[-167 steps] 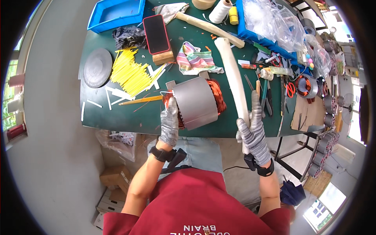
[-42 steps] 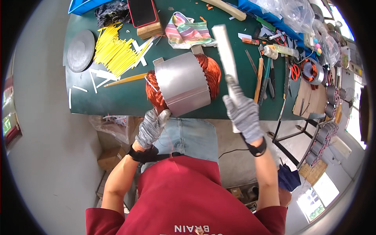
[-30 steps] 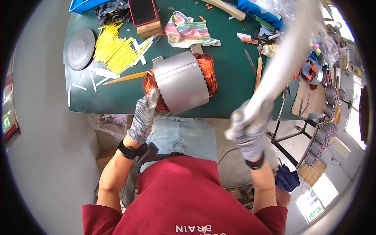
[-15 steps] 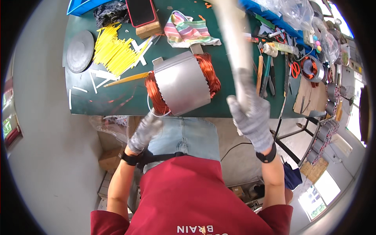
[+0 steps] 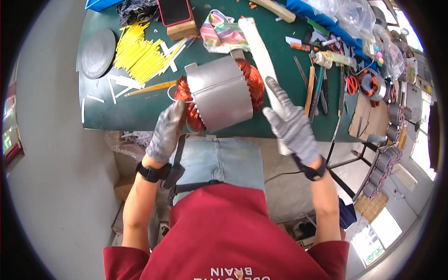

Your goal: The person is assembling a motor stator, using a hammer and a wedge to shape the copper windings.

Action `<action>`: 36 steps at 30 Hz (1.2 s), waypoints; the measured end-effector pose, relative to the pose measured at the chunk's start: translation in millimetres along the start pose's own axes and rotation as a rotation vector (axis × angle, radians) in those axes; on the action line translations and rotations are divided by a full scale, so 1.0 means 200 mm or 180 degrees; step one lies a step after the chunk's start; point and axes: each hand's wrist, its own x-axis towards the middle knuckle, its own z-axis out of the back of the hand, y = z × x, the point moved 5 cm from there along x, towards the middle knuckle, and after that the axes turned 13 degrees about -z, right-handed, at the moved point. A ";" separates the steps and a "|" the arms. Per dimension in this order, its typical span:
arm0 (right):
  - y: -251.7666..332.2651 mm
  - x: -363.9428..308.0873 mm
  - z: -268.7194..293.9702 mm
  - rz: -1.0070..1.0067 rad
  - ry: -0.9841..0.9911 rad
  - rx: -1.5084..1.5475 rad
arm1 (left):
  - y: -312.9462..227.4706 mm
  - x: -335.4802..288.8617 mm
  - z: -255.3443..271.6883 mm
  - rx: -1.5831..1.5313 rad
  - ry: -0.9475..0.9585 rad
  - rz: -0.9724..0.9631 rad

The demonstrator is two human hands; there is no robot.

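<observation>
A grey cylindrical motor stator lies on its side near the bench's front edge. Bundled copper windings bulge from both its ends, and a white cord loops round the left bundle. My left hand, in a grey glove, presses its closed fingers against the left copper winding; the fingertips are partly hidden there. In my gloved right hand is a long pale wooden stick, held loosely between thumb and fingers. It slants up beside the right winding, its far end near a striped cloth.
Yellow strips and white slips lie at the left by a grey disc. A phone rests on a wooden block. Hand tools, red-handled scissors and a smaller stator lie at the right.
The stator has rolled, bringing a seam into view and shifting the cord loop upward. My left hand has moved up against the winding. The raised stick has come down beside the stator.
</observation>
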 end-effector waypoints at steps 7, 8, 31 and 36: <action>0.00 -0.14 -0.08 0.0459 -0.1230 -0.0887 | 0.12 -0.09 -0.12 0.1294 0.0282 -0.1738; -0.03 -0.06 -0.08 -0.0122 -0.0804 -0.0999 | 0.10 -0.10 -0.11 0.1440 0.0302 -0.1512; 0.13 -0.12 0.04 0.0962 -0.1225 0.0297 | -0.12 -0.08 -0.13 0.0976 0.0095 -0.0642; -0.36 -0.12 -0.27 0.0375 -0.0705 0.0100 | -0.18 -0.08 -0.06 0.0543 0.0269 0.0254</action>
